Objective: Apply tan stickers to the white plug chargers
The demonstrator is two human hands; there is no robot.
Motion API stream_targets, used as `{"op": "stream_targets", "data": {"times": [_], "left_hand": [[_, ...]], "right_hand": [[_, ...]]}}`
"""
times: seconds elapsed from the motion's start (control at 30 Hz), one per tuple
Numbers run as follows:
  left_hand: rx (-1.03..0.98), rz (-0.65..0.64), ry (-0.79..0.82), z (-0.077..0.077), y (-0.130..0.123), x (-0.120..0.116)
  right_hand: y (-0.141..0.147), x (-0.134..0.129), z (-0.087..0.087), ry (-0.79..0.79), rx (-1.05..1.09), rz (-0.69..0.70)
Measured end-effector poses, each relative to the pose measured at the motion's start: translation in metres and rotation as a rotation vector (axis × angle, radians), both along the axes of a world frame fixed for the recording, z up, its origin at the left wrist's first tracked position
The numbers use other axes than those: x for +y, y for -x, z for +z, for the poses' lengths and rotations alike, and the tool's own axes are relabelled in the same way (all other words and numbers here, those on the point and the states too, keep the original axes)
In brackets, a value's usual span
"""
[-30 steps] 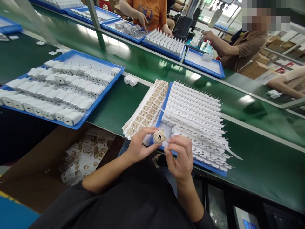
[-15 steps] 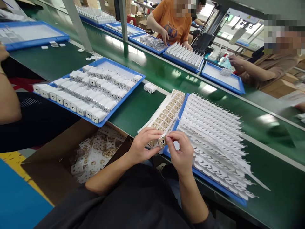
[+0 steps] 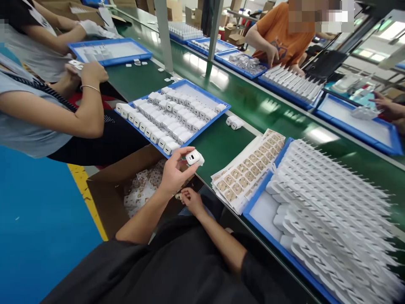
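Observation:
My left hand (image 3: 173, 172) grips a white charger block (image 3: 193, 158) between thumb and fingers, its port face turned up toward me. Lower down, my right hand (image 3: 193, 202) pinches a small tan piece of film (image 3: 178, 196), partly hidden by the fingers, over the edge of a cardboard box (image 3: 104, 211). Peeled stickers and backing scraps (image 3: 142, 185) lie inside that box. Beyond my left hand, a blue tray (image 3: 205, 90) holds rows of white charger blocks. Sheets of tan stickers (image 3: 249, 164) rest on the green table to the right.
At right, a blue-edged tray (image 3: 256, 198) carries densely packed white chargers with prongs up. Two loose chargers (image 3: 234, 122) stand by the conveyor (image 3: 253, 101). Co-workers sit at left and across the line; one co-worker's hand (image 3: 93, 74) is near the far-left tray (image 3: 126, 43).
My hands have separated. The tan film has come off the charger's face. My left hand moved up and left with the charger; my right hand dropped toward the box with the film.

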State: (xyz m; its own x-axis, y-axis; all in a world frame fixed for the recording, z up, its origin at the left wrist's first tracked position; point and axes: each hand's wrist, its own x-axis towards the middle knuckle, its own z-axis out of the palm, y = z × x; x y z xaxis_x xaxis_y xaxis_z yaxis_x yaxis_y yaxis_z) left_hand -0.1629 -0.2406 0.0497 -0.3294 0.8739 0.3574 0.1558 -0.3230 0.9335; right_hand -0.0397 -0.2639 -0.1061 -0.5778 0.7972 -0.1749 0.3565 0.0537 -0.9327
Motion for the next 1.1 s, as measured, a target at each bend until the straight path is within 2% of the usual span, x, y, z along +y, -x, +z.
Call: {"op": "stream_targets", "data": {"times": [0.07,0.13,0.2,0.27,0.37,0.43,0.5,0.57,0.63,0.7,0.8,0.9,0.97,1.03,1.1], "left_hand": [[0.083,0.063,0.015,-0.001,0.011,-0.011],[0.167,0.100,0.034,-0.003,0.016,-0.020],[0.197,0.088,0.045,-0.005,0.015,-0.020],[0.198,0.036,0.038,-0.004,0.007,-0.005],[0.304,-0.040,0.029,0.005,-0.024,0.046],[0.536,-0.063,0.095,0.013,-0.053,0.094],[0.611,-0.081,0.111,0.018,-0.082,0.142],[0.673,-0.080,0.123,0.022,-0.107,0.182],[0.727,-0.070,0.133,0.023,-0.123,0.208],[0.770,-0.055,0.150,0.022,-0.130,0.222],[0.814,-0.025,0.192,0.020,-0.131,0.230],[0.843,-0.039,0.225,0.022,-0.130,0.228],[0.863,-0.130,0.231,0.024,-0.130,0.217],[0.880,-0.278,0.227,0.023,-0.128,0.195],[0.888,-0.409,0.221,0.020,-0.121,0.163]], "right_hand": [[0.026,0.013,-0.026,0.048,-0.014,0.022],[0.036,0.022,-0.041,0.058,-0.038,0.056],[0.033,0.025,-0.049,0.046,-0.066,0.091],[0.024,0.022,-0.057,0.027,-0.092,0.128],[0.011,0.017,-0.066,0.014,-0.146,0.192],[0.004,0.014,-0.068,0.005,-0.189,0.218],[-0.003,0.013,-0.065,-0.013,-0.229,0.240],[-0.011,0.011,-0.057,-0.041,-0.261,0.265],[-0.024,0.009,-0.046,-0.077,-0.283,0.284],[-0.040,0.007,-0.035,-0.109,-0.289,0.285],[-0.071,-0.001,-0.017,-0.129,-0.274,0.238],[-0.103,-0.012,0.003,-0.116,-0.262,0.183],[-0.122,-0.023,0.021,-0.109,-0.257,0.172],[-0.137,-0.036,0.046,-0.112,-0.229,0.206],[-0.147,-0.049,0.079,-0.122,-0.167,0.257]]}}
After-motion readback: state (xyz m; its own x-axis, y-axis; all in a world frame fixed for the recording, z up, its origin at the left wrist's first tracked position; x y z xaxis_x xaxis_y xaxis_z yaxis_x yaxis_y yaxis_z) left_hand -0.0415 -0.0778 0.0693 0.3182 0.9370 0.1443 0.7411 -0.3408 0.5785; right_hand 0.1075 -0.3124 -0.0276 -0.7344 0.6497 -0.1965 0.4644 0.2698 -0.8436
